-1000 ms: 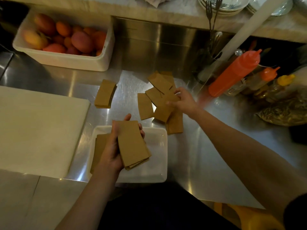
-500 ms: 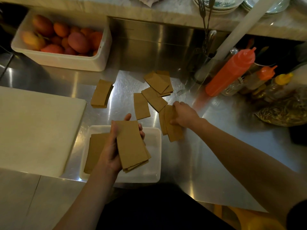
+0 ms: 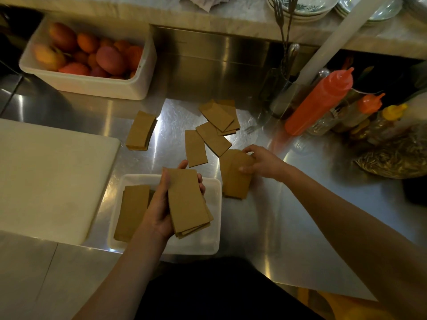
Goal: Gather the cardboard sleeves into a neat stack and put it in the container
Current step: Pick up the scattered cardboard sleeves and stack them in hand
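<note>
Left hand (image 3: 159, 209) grips a sleeve stack (image 3: 188, 202) lengthwise over the white container (image 3: 213, 229), while right-hand fingers (image 3: 248, 168) pinch another stack (image 3: 235, 179), long axis upright, just beside it.

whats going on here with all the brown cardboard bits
A person is collecting cardboard sleeves off a steel counter. The left hand holds a stack over a white container that already has some in it. The right hand is gripping a few more. Others still lie scattered.

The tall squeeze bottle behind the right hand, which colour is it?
Orange-red all over, cap included; the tall plastic squeeze bottle shows in the head view.
</note>
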Demonstrator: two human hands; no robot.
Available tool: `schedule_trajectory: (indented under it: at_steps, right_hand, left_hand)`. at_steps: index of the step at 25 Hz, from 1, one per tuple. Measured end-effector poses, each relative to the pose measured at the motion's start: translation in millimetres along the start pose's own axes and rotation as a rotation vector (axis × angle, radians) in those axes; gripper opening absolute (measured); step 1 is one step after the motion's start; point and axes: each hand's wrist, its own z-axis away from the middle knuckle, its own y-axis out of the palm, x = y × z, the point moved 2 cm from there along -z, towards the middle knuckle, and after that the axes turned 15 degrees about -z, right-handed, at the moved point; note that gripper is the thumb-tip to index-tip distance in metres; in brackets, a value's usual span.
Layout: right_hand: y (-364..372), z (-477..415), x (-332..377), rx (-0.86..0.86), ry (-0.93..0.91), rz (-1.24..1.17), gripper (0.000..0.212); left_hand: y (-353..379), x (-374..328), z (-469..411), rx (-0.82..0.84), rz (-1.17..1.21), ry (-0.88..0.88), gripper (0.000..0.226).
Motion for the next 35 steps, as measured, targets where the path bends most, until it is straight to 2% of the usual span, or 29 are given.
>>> schedule_trajectory:
  at_steps: [4, 8, 11, 14, 18, 21, 24, 27, 31, 33, 35]
  right_hand:
    - [19, -16, 7, -0.003, -0.053, 0.397, 0.089]
    - [32, -26, 10, 0.014, -0.086, 0.514, 0.097]
    - [35, -27, 11, -0.084, -0.065, 0.565, 0.089]
    - [27, -20, 8, -0.179, -0.004, 0.466, 0.088]
    - [17, 10, 2, -0.154, 0.07, 0.091, 0.071]
    - [6, 39, 15, -0.216, 0.06, -0.106, 0.055]
    - [-4, 76, 59, -0.268, -0.019, -0.259, 0.048]
    - [2, 105, 108, -0.166, -0.112, -0.301, 0.034]
    - [33, 115, 146, 0.078, -0.107, -0.202, 0.052]
    - [51, 114, 157, 0.149, -0.128, -0.185, 0.049]
    - [71, 109, 168, 0.181, -0.168, -0.139, 0.043]
  left_hand:
    - [-1, 2, 1, -0.01, -0.019, -0.005, 0.075]
    - [-9, -1, 6, -0.018, -0.014, 0.017, 0.073]
    - [-15, -5, 5, -0.018, -0.01, 0.022, 0.074]
    - [-16, -16, 0, 0.023, -0.009, 0.004, 0.074]
    - [-19, -31, -7, 0.072, -0.017, -0.022, 0.076]
    - [-20, -37, -9, 0.091, -0.029, -0.052, 0.074]
    - [-21, -45, -10, 0.086, -0.058, -0.086, 0.078]
    - [-24, -52, -12, 0.078, -0.084, -0.091, 0.084]
    - [-25, -61, -8, 0.089, -0.177, -0.082, 0.087]
    - [-22, -63, -7, 0.103, -0.225, -0.107, 0.083]
    - [-22, -68, -3, 0.096, -0.282, -0.143, 0.096]
